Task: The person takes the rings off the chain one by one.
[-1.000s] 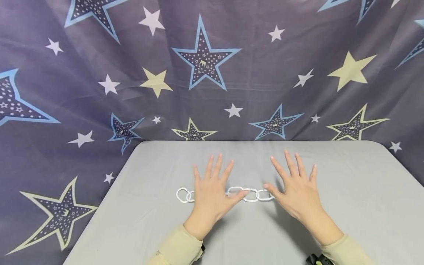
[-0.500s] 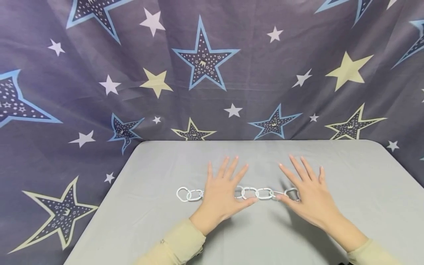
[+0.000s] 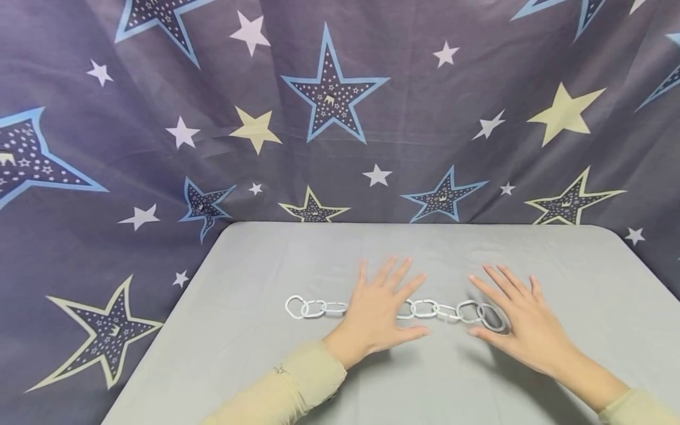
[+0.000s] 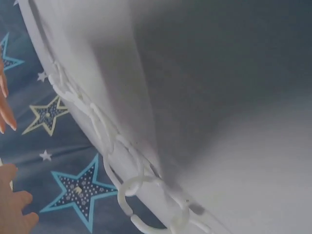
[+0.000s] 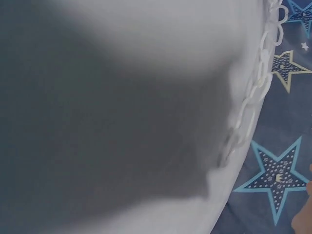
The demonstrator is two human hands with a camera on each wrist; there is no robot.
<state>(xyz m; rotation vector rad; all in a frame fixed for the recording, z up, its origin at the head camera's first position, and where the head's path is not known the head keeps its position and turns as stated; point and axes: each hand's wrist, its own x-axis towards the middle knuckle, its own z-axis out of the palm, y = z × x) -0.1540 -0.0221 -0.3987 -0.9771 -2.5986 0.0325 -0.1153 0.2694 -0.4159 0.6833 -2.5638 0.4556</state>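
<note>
A chain of several white plastic links [image 3: 424, 307] lies stretched left to right across the grey table. My left hand [image 3: 374, 316] is spread above its middle, palm down, and hides some links in the head view. At the right end, my right hand [image 3: 533, 330] is spread with its thumb and fingers around the last link, overlapping it in the head view. Neither hand grips anything. In the left wrist view the chain [image 4: 100, 124] runs diagonally, with finger parts [image 4: 14, 204] at the left edge. The right wrist view shows the chain [image 5: 253, 92] along the table's far side.
The grey cloth-covered table [image 3: 276, 254] has rounded far corners. Behind it and to the left hangs a dark purple-grey curtain [image 3: 404, 88] printed with stars. Shadows of both hands fall on the tabletop.
Both hands have moved to the right over the chain, fingers still spread. More links show at the left end and between the hands; the right end link has come into view.
</note>
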